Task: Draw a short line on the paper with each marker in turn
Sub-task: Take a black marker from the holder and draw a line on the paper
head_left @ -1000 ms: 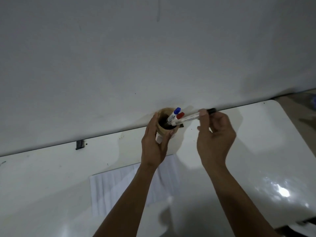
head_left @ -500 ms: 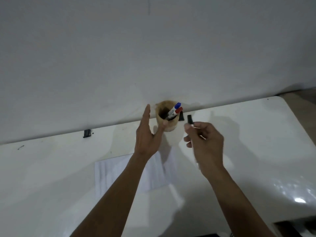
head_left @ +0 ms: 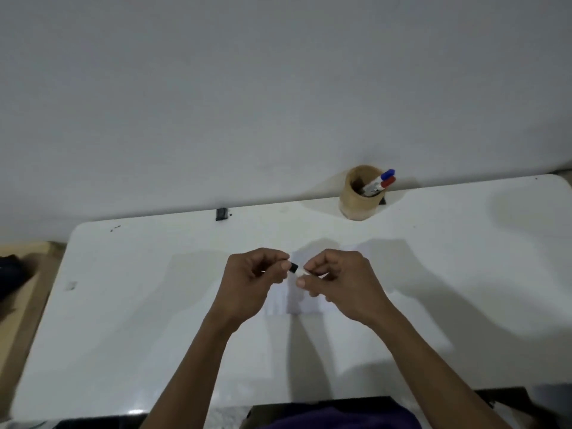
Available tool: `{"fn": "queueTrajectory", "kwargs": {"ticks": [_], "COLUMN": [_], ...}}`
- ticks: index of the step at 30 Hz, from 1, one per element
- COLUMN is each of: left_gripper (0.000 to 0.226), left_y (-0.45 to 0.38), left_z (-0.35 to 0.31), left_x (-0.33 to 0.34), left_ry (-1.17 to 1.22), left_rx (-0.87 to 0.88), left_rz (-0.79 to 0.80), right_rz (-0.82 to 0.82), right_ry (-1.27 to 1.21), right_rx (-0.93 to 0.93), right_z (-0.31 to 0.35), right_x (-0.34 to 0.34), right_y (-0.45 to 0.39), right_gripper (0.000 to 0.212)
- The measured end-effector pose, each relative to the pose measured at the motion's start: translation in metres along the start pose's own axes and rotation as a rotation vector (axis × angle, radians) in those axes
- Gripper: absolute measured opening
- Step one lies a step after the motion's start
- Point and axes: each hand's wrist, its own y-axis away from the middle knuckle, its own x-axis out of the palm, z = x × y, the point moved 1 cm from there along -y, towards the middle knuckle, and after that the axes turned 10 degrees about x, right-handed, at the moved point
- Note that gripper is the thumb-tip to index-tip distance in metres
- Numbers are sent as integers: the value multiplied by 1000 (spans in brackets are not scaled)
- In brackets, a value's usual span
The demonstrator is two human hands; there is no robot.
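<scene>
White glossy table (head_left: 130, 320), set against grey wall (head_left: 247, 88). Resting on it: wooden cup (head_left: 356, 205) near back edge, holding markers; sheet of paper (head_left: 297, 301) at centre; small black clip (head_left: 221, 213) on back edge.

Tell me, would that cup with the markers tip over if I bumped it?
Probably fairly easily. The cup looks taller than wide, and the blue marker and red marker lean out over one side, so weight sits high. It seems light, maybe wood or cardboard, and the table looks glossy, so it might slide first.
</scene>
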Motion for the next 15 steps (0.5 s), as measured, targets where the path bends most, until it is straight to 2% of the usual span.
{"fn": "queueTrajectory", "kwargs": {"ticks": [2,4,7,12,15], "left_gripper": [6,6,9,10,11], "left_y": [11,20,32,48,54], "left_z": [8,18,29,41,48], "left_x": [-21,-43,-69,-87,-91], "left_ry": [52,134,179,19,-34], "left_rx": [-30,-55,-69,15,71], "left_rz": [-40,-98,-112,-92,-62], "right_rz": [32,19,-12,-84,-48], "right_ry": [129,153,-114,-686,-782], "right_rx": [-24,-27,6,101,151], "right_z": [4,6,9,13,15], "right_x": [10,16,27,78,109], "right_y": [5,9,18,24,29], "right_gripper": [20,20,21,22,28]}}
